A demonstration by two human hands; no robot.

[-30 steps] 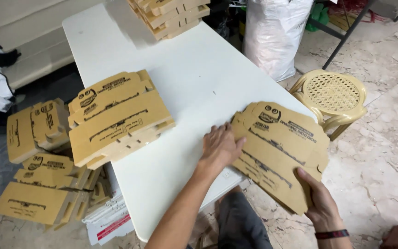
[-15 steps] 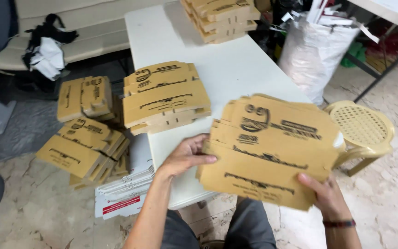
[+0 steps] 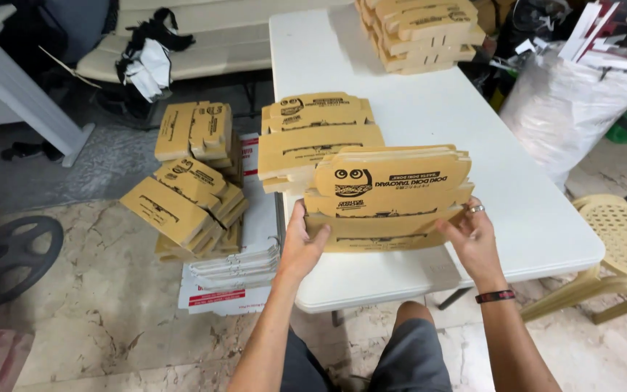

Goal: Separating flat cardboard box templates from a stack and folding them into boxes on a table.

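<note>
from the head camera, both hands gripped a stack of flat cardboard boxes (image 3: 390,199) stood on edge at the near end of the white table (image 3: 531,210). the left hand (image 3: 300,247) clasped its left end, the right hand (image 3: 473,236) its right end, fingers curled round. a second stack (image 3: 317,134) lay just behind, touching; a third (image 3: 419,33) sat far back. more stacks (image 3: 190,189) stood on the floor.

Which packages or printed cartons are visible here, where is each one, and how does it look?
Held stack: flat tan printed cartons, upright between left hand and right hand.
Table stack: same cartons, lying behind.
Far stack: table's far end.
Floor piles: tan cartons, left of table.
White boxes: flat, red-striped, under piles.
</note>
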